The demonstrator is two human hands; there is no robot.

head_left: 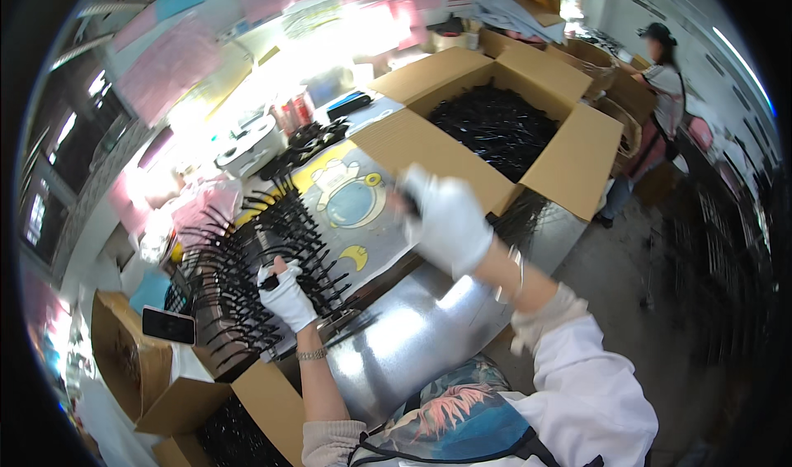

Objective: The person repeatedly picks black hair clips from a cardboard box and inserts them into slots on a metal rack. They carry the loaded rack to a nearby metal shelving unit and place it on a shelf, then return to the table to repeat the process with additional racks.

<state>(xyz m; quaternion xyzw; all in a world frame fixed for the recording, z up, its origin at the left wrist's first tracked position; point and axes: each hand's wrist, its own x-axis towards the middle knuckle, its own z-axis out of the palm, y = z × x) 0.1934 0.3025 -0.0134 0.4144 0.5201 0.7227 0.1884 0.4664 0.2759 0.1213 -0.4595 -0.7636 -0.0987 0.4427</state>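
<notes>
My left hand (286,296), in a white glove with a bare fingertip showing, is closed over a small black piece (270,283) at the near side of a rack. Rows of thin, curved black pieces (247,252) stick out from that rack. My right hand (450,224), also gloved in white, is raised above the metal table edge, left of and nearer than the large carton. It is blurred by motion. Something dark (407,205) shows at its curled fingers, too smeared to name.
A large open carton (565,160) holds many loose black pieces (493,125). A cartoon-printed mat (355,199) lies beside the rack. A phone (169,325) and another carton (266,401) are at lower left. A white dispenser-like container (249,147) stands behind. A person (662,83) stands at far right.
</notes>
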